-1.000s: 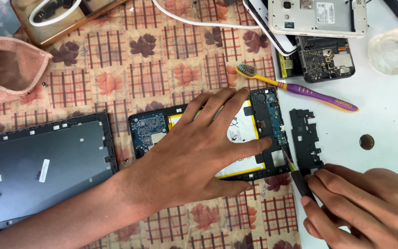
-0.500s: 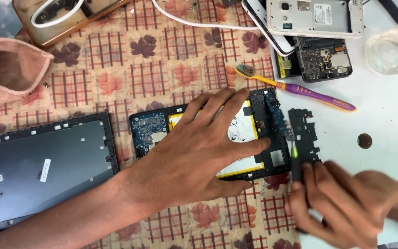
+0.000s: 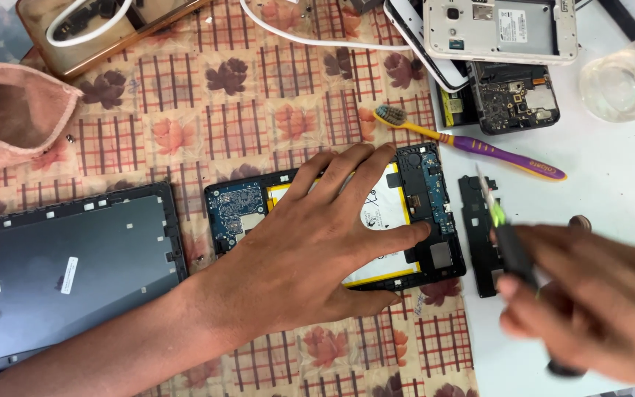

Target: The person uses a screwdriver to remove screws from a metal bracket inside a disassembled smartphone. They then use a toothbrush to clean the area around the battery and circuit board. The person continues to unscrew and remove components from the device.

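Back cover (image 3: 67,276) already off and laid aside, tablet (image 3: 420,213) open on desk (image 3: 611,169) under flat, empty left hand (image 3: 310,257), right hand (image 3: 582,301) closed round screwdriver (image 3: 505,235), small cover (image 3: 475,235) out, more left inside.

The left hand (image 3: 310,250) is bare, with no glove, ring or watch, and its forearm is bare too, with no sleeve showing as far as the picture's edge. Its nails are short and plain. The right hand (image 3: 582,301) is also bare and ringless, but it is blurred, so its finer details cannot be made out.
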`<state>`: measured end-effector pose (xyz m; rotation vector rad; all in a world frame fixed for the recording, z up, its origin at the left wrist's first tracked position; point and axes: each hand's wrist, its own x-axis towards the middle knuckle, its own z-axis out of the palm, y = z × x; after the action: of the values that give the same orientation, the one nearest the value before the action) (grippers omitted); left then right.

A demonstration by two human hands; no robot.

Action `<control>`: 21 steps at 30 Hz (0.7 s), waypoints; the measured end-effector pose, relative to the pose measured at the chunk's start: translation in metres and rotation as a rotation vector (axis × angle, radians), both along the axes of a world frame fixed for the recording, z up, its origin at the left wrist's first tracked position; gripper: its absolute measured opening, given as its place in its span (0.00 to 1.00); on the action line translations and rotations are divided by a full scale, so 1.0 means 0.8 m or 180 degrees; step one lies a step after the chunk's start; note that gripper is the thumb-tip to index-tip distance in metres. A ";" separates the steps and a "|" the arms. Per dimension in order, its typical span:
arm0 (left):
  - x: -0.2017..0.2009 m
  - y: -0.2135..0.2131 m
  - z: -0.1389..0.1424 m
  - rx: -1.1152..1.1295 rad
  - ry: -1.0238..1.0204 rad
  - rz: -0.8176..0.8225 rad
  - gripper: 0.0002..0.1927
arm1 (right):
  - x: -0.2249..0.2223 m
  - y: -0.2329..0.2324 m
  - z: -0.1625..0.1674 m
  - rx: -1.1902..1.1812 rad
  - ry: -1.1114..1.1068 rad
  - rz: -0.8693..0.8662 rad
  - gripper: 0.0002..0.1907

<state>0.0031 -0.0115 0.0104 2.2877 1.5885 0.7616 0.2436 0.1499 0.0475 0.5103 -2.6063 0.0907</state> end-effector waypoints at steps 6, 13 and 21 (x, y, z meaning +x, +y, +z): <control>0.003 -0.003 -0.002 -0.0139 -0.0013 0.0059 0.32 | 0.005 0.024 -0.043 -0.0885 0.0031 -0.1041 0.24; 0.002 -0.001 -0.005 -0.0112 0.0010 -0.0004 0.31 | -0.016 0.009 -0.041 -0.1277 -0.0346 -0.1576 0.20; 0.002 -0.001 -0.005 -0.0098 -0.0020 0.0005 0.31 | -0.013 0.007 -0.042 -0.1149 -0.0564 -0.1400 0.16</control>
<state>0.0048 -0.0125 0.0063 2.2608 1.5885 0.7388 0.2334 0.1555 0.0138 -0.2075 -2.7192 0.4657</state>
